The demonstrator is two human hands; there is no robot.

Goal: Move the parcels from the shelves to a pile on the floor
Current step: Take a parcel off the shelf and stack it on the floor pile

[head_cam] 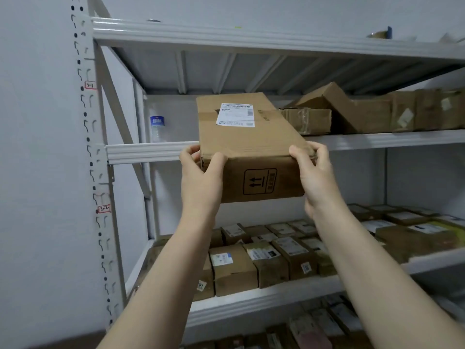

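A long brown cardboard parcel with a white shipping label on top and an arrows mark on its near end sticks out over the front rail of the middle shelf. My left hand grips its near left corner. My right hand grips its near right corner, fingers curled over the top edge. More brown parcels lie on the same shelf to the right. The shelf below holds several small labelled parcels.
A plastic water bottle stands at the left back of the middle shelf. The white perforated upright and a diagonal brace frame the left side. The top shelf hangs overhead. Further parcels fill the lowest level.
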